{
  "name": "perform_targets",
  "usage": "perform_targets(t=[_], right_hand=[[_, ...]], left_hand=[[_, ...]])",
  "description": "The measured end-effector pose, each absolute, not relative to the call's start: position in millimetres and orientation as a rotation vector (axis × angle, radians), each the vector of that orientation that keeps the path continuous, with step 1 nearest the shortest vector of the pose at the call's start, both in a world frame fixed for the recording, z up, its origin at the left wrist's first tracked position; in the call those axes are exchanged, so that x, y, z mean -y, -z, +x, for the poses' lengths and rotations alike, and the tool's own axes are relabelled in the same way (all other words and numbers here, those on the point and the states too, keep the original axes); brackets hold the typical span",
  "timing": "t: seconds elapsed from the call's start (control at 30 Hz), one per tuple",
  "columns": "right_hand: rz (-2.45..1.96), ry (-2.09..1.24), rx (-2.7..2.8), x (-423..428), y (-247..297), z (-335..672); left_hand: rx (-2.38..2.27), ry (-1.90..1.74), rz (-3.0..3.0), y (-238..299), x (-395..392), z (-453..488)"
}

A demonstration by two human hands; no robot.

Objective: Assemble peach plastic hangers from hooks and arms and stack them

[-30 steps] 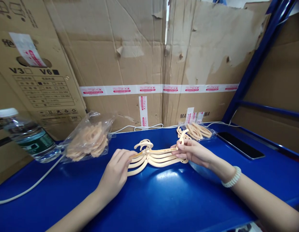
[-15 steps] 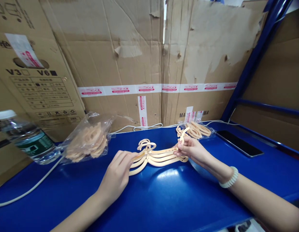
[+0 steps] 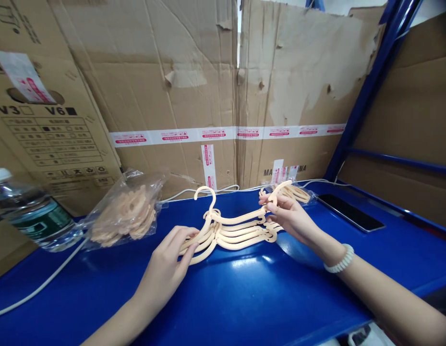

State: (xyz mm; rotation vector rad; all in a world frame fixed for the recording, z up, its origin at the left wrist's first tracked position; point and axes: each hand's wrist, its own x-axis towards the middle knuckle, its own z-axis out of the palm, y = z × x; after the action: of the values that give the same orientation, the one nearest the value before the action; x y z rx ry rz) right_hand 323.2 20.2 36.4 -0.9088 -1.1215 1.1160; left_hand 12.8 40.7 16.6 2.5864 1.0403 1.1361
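Observation:
Several cream-coloured clothes hangers lie stacked on the blue tabletop. Above them one clothes hanger is raised, its hook pointing up and away from me. My left hand pinches the left arm of this hanger between thumb and fingers, close to the stack. At the other end, my right hand is closed on the right tip, where a curved cream piece sticks up past the fingers. Whether that piece belongs to the raised hanger I cannot tell. My fingers partly hide both ends.
A clear bag of cream plastic pieces lies left, beside a water bottle. Behind my right hand sits another bag of cream pieces, with a black phone to its right. Cardboard stands along the back, and a white cable crosses the left.
The top hanger has turned and lifted off the stack, so its hook now stands upright. Both hands keep hold of its ends. The view has shifted slightly.

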Motion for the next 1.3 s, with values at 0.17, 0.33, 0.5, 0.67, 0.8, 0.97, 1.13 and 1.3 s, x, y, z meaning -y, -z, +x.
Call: perform_targets(t=[0.17, 0.33, 0.5, 0.67, 0.8, 0.97, 1.13, 1.3], right_hand=[[-0.905, -1.163, 1.075, -26.3, -44.7, 342.9], [-1.062, -1.17, 1.184, -24.1, -60.7, 379.8], [-1.143, -1.34, 1.657, -15.2, -70.1, 387.2], [-1.163, -1.382, 2.141, -11.0, -74.6, 375.2], [-1.311, -1.195, 2.312, -9.8, -66.1, 365.7], [-1.444, -1.094, 2.487, -5.7, -51.8, 353.4], [-1.637, -0.943, 2.418, -8.8, -49.4, 356.2], [-1.712, -0.599, 2.358, -15.2, -51.4, 374.1]], left_hand=[[-1.059, -1.129, 2.575, -25.7, -41.6, 9.6], [-1.086, -1.034, 2.68, -32.9, -47.9, -1.5], [-1.049, -0.875, 2.705, -31.6, -41.9, 1.7], [-1.093, -0.782, 2.743, -27.3, -29.1, 10.3], [-1.199, -0.579, 2.827, -25.3, -19.2, 12.3], [-1.211, -0.384, 2.933, -24.6, -11.0, 13.8], [-1.233, -0.366, 2.927, -22.4, -15.1, 13.3], [-1.295, -0.413, 2.936, -21.5, -18.0, 11.9]])
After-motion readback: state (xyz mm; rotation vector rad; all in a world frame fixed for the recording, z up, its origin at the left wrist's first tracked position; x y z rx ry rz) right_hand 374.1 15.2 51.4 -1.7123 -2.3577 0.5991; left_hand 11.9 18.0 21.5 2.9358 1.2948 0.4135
